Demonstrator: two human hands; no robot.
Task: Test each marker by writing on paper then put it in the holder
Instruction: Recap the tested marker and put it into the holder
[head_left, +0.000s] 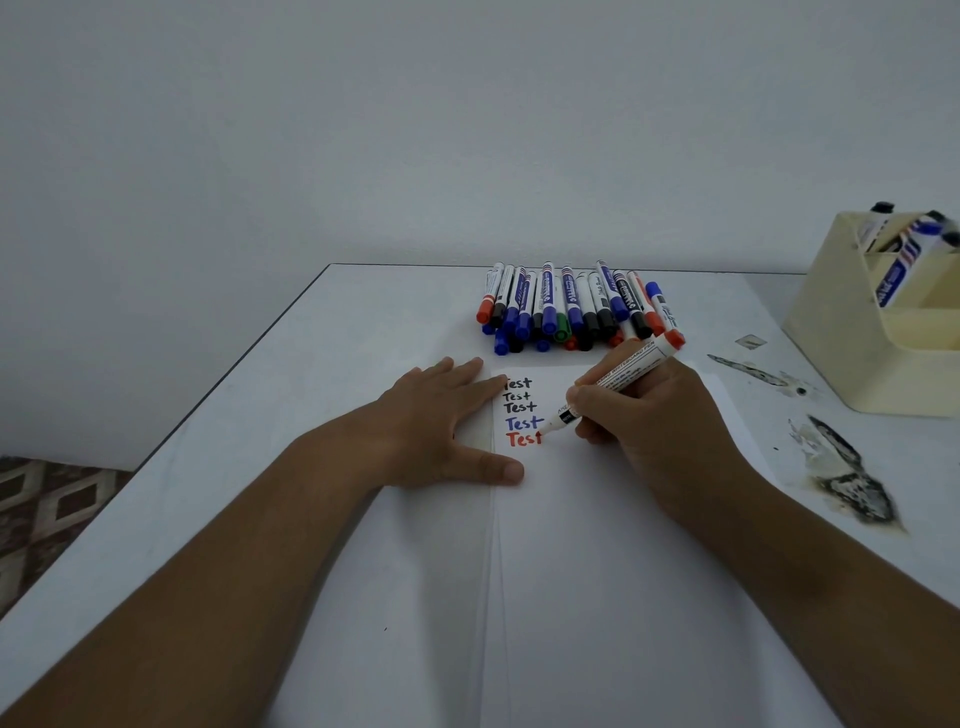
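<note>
My right hand (660, 421) grips a red whiteboard marker (618, 376), its cap posted on the far end and its tip touching the white paper (597, 545) at the end of a red word "Test". Above that word stand several lines of "Test" in black and blue. My left hand (441, 421) lies flat, fingers straight, pressing on the paper's left edge. A pile of several capped markers (566, 309) in red, black, blue and green lies at the table's far side. The cream holder (852, 332) stands at the far right with a few markers in it.
The white table (291, 395) ends at a left edge with patterned floor (47, 514) below. Dark scuffed patches (841, 478) mark the tabletop right of the paper, in front of the holder. A plain wall rises behind.
</note>
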